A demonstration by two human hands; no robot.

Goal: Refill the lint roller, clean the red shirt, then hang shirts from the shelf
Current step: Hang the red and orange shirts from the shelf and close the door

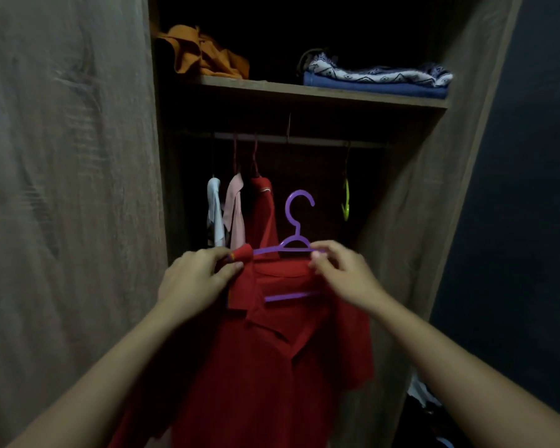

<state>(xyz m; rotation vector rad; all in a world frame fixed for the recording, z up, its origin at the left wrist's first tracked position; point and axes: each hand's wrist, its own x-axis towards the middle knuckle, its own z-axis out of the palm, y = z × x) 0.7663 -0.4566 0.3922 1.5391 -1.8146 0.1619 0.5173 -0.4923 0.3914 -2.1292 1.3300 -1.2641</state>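
At the frame's centre, both hands, left (196,279) and right (343,270), are pinching the red shirt (272,367) onto the purple hanger (296,221); an uneven collar risks it sliding off 1 shoulder.

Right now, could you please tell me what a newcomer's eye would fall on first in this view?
The bright red collared shirt at the centre, half draped on a purple plastic hanger before the open wooden wardrobe. The left hand pinches the shirt at the hanger's left end; the right hand pinches the right end. Above, a crumpled orange garment lies left on the shelf, folded blue clothes right.
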